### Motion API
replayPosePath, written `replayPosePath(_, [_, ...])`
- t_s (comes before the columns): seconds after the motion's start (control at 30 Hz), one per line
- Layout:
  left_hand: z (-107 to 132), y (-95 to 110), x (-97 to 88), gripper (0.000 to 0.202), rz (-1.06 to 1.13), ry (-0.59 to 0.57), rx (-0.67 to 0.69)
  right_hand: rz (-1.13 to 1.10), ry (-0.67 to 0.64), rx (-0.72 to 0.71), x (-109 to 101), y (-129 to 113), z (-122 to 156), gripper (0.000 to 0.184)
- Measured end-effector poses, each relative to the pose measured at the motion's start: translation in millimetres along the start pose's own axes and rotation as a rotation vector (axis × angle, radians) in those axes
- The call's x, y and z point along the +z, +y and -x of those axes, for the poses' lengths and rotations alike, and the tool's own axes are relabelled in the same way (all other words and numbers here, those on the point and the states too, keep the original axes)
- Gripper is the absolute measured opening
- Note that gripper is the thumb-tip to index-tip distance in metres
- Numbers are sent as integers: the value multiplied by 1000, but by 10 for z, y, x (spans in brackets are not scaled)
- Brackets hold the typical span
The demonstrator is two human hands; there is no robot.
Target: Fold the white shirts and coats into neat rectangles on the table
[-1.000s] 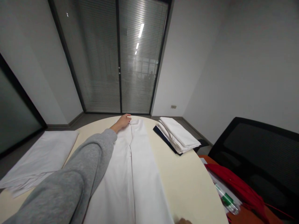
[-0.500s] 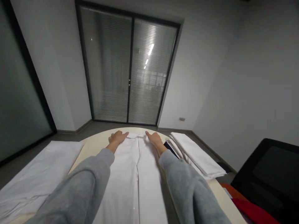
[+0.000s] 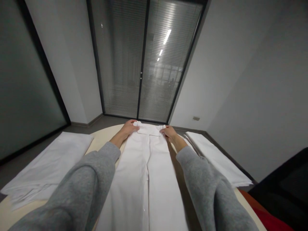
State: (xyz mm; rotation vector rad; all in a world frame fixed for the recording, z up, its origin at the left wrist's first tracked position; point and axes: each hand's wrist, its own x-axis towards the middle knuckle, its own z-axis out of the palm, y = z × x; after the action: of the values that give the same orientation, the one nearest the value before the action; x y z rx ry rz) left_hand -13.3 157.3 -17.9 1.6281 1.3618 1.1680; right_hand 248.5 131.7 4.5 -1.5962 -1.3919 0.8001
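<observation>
Two hands of yours meet the far end of the white garment [image 3: 131,183], which lies lengthwise down the middle of the cream tabletop [image 3: 103,138] and runs toward you out of the bottom of the view. Your left hand [image 3: 131,127] pinches the left corner of that end, its thumb over the cloth. Your right hand [image 3: 168,132] pinches the right corner, its fingers curled at the edge. Between them, the end is turned over in a short flap lying across the garment, and below the flap a long overlapping edge runs down the center. Your grey sleeves [image 3: 79,189] reach along both sides of it.

To your left, well apart from your left hand, a folded white cloth [image 3: 53,163] lies near the tabletop's edge. On your right, just beyond your right forearm, sits folded white fabric [image 3: 214,157], partly hidden by your sleeve. At the lower right you have a black chair [image 3: 286,189] and some red fabric [image 3: 271,221]. Ahead stand glass panels [image 3: 125,64] with blinds.
</observation>
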Motion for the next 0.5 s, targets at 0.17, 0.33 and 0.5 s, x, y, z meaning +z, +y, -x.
replayPosePath(0.17, [352,342,-197,53,-102,-74,181,258,-44,-256,-289,-153,325,29])
replayPosePath(0.33, [894,461,-296,38,-295,-115,318,555,-31,-529,-404,-178,980,27])
replayPosePath(0.5, [1453,481,-368,38,-751,-267,557,775,-67,-702,-342,-1,1644,26])
